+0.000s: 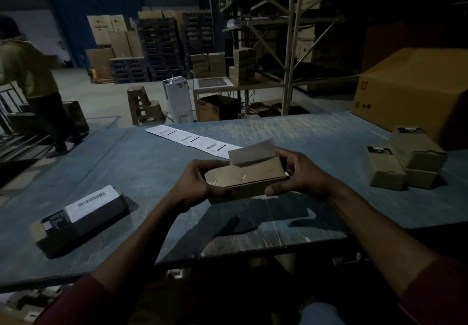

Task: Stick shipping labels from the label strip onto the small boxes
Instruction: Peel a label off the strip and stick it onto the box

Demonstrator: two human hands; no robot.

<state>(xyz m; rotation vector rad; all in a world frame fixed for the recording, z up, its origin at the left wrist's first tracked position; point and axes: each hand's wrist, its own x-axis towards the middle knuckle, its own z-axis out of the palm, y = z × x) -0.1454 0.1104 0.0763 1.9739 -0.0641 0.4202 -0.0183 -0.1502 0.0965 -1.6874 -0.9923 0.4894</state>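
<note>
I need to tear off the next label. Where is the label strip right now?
In the head view, the label strip lies flat on the table, left of centre toward the far edge, just beyond the small box held in both hands.

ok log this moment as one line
both hands grip small box above table | left hand | right hand | label half stuck, upright | label strip behind

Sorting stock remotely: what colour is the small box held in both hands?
Plain brown cardboard box, with a white label sticking up behind it; head view.
</note>
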